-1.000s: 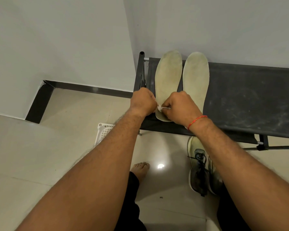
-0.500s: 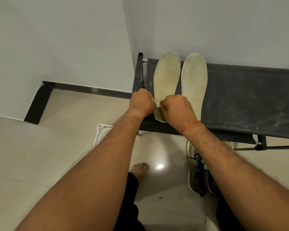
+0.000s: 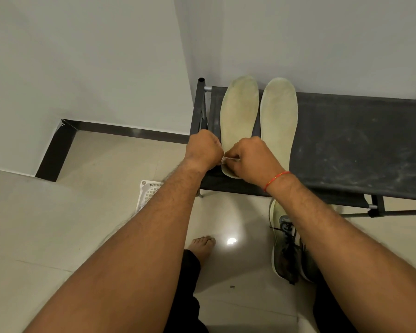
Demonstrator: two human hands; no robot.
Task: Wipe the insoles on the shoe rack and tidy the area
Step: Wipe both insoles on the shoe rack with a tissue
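Note:
Two pale yellowish insoles lie side by side on the black fabric shoe rack, toes toward the wall: the left insole and the right insole. My left hand and my right hand are curled into fists over the heel of the left insole. Between them they pinch a small white wipe or tissue, of which only a sliver shows. A red thread circles my right wrist.
A pair of grey-green sneakers stands on the tiled floor under the rack's front edge. A white plastic basket sits on the floor left of the rack. My bare foot is on the tiles. Walls close behind and left.
Both hands stay together at the left insole's heel, holding the white piece; the view has shifted slightly, and the hands barely moved.

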